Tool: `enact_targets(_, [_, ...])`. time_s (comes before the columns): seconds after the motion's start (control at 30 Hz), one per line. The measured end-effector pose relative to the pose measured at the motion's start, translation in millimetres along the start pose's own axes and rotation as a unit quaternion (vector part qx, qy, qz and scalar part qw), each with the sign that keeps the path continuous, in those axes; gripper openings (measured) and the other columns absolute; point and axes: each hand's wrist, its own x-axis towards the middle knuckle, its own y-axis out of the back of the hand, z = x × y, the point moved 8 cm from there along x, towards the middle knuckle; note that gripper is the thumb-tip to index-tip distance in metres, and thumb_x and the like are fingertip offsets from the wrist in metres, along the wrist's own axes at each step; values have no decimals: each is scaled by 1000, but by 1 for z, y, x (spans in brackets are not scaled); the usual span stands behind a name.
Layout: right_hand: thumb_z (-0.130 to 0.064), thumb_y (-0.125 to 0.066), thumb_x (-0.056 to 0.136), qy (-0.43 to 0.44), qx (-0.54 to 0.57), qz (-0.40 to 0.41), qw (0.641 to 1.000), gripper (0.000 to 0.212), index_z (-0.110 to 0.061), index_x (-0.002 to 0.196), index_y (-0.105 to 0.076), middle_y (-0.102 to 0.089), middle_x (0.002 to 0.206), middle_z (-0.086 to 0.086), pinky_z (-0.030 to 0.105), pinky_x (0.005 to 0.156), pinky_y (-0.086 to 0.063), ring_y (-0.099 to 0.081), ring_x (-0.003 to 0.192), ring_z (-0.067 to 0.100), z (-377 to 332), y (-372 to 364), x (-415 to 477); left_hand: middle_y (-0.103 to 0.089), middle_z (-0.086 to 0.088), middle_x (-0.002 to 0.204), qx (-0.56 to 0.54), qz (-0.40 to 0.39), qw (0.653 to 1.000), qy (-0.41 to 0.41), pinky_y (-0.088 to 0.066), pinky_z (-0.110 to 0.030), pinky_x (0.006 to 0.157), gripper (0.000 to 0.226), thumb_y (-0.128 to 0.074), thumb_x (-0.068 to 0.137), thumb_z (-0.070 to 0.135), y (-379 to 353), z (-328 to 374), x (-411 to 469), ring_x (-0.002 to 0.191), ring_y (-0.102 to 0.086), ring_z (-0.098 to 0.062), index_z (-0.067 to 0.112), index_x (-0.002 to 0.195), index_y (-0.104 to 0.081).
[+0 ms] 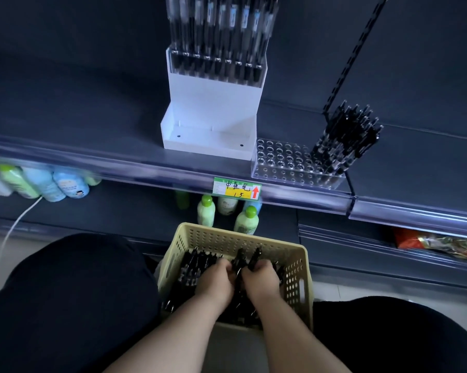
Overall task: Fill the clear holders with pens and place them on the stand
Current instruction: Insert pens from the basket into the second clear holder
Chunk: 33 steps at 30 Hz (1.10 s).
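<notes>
Left hand [215, 281] and right hand [261, 281] meet inside the yellow basket [294, 261]. Their fingers [265, 265] curl round black pens [190, 267], apparently gripping a bunch that pokes up between them.

Black pens [200, 267], perforated beige basket [294, 267]

Left hand [214, 281] and right hand [259, 280] bare, forearms likewise. Plain black clothing on both legs: left leg [65, 297] left of the basket [227, 236], right leg [393, 335] right of it.
</notes>
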Motion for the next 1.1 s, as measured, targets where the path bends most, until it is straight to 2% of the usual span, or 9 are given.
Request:
enact_targets(0.07, [-17, -58, 83, 36, 23, 31, 999, 27, -10, 106, -46, -65, 101, 10, 23, 72, -39, -61, 97, 29, -9, 11, -10, -66, 0, 115, -29, 32, 999, -17, -43, -24, 83, 32, -53, 91, 19, 13, 5, -7, 105, -61, -21, 24, 122, -53])
enact_targets(0.2, [-15, -54, 84, 114, 33, 51, 992, 22, -15, 96, -36, -58, 86, 6, 29, 67, -43, -61, 84, 31, -30, 24, -32, -68, 3, 109, -77, 78, 992, -55, -40, -21, 76, 33, -57, 89, 21, 38, 19, -25, 101, -62, -20, 25, 122, -55])
enact_targets(0.4, [-24, -47, 93, 179, 36, 81, 980, 12, -13, 93, -45, -65, 89, 12, 27, 63, -41, -61, 76, 29, -50, 45, -61, -69, 5, 97, -115, 122, 982, -91, -37, -21, 67, 19, -63, 83, 27, 73, 44, -49, 95, -63, -19, 25, 101, -57])
enact_targets(0.5, [-27, -48, 93, 221, 29, 103, 969, 11, -16, 91, -47, -65, 87, 8, 26, 61, -43, -60, 72, 23, -61, 63, -73, -61, 9, 86, -158, 135, 971, -117, -37, -18, 70, 19, -64, 83, 25, 94, 63, -57, 91, -62, -16, 23, 99, -56])
enact_targets(0.63, [-21, -55, 90, 279, 71, 125, 949, 29, -25, 116, -43, -57, 82, -14, 9, 49, -37, -56, 67, 1, -79, 91, -84, -59, 16, 82, -181, 149, 957, -169, -38, -17, 70, 14, -63, 84, 26, 118, 91, -67, 85, -60, -10, 30, 88, -50])
enact_targets(0.73, [-18, -55, 89, 316, 97, 138, 934, 38, -31, 121, -38, -56, 76, -11, 16, 47, -42, -55, 59, 2, -96, 113, -90, -62, 13, 82, -154, 166, 948, -222, -40, -21, 66, 13, -63, 84, 27, 136, 114, -73, 79, -59, -11, 25, 88, -51])
enact_targets(0.83, [-16, -53, 90, 346, 136, 145, 917, 30, -33, 110, -40, -63, 78, -5, 23, 53, -48, -62, 62, 8, -115, 138, -90, -67, 9, 88, -143, 168, 938, -266, -52, -30, 73, 16, -63, 85, 26, 154, 137, -74, 81, -63, -11, 22, 97, -53])
enact_targets(1.0, [-20, -49, 91, 399, 163, 178, 884, 15, -34, 93, -44, -69, 78, 0, 36, 60, -50, -67, 68, 16, -152, 188, -98, -67, 14, 82, -211, 165, 915, -302, -47, -8, 59, 12, -63, 85, 25, 191, 170, -70, 72, -62, 5, 32, 88, -54])
enact_targets(1.1, [-22, -50, 89, 439, 132, 211, 864, 7, -29, 87, -52, -68, 76, -4, 37, 64, -54, -67, 65, 9, -182, 218, -100, -65, 16, 82, -224, 180, 897, -335, -44, -3, 58, 16, -63, 85, 22, 214, 199, -64, 73, -61, 8, 34, 83, -54])
